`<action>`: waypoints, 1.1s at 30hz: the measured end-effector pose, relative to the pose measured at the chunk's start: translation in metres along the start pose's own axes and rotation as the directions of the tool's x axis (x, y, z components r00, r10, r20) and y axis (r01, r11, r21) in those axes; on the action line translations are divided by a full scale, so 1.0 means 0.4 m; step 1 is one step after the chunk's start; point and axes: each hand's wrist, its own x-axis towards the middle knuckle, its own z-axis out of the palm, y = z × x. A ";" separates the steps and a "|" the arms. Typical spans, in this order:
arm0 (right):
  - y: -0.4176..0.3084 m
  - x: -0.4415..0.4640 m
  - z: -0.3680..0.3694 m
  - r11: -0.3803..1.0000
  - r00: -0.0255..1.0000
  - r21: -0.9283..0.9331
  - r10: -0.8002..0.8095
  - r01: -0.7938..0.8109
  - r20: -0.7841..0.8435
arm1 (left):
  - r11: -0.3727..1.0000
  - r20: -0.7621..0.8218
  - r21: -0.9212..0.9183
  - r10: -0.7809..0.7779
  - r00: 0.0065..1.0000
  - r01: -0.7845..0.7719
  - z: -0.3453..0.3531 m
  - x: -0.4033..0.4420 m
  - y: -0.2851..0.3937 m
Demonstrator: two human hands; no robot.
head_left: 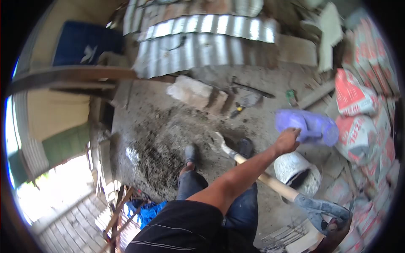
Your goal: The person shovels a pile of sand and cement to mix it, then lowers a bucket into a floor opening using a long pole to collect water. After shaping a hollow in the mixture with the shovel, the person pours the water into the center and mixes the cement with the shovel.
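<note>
My left hand (289,141) reaches across to the right, its fingers closed on a purple plastic jug (322,127), which is blurred and lies sideways in the air. At the lower right my right hand (336,232), partly in shadow, grips the grey D-shaped handle of a shovel (276,184). The wooden shaft slants up to the left, and the shovel's mortar-coated blade rests on the floor near my feet. Below the jug, a whitish mortar-crusted bucket (287,166) is tipped with its dark mouth toward me. Wet grey mortar (158,166) is spread over the floor at my left foot.
Stacked cement bags (356,135) line the right side. Ahead lie a concrete block (190,90), a trowel (251,100) and corrugated metal sheets (202,50). A wooden beam (71,78) crosses at the left. Blue plastic sheeting (149,213) lies at the lower left.
</note>
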 end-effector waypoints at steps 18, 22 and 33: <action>-0.471 -0.179 0.240 0.858 0.846 -0.112 -0.458 0.501 0.274 | -0.207 0.223 -0.971 -0.595 0.772 0.121 -0.083 -0.880 -0.115; -0.589 -0.572 0.391 0.554 0.676 -0.421 -0.698 0.718 0.235 | -0.127 0.207 -0.978 -0.563 0.800 0.163 -0.085 -1.067 -0.091; -0.375 -0.783 0.304 0.475 0.576 -0.327 -0.691 0.817 0.437 | -0.271 0.067 -0.954 -0.611 0.789 -0.129 0.045 -1.416 -0.027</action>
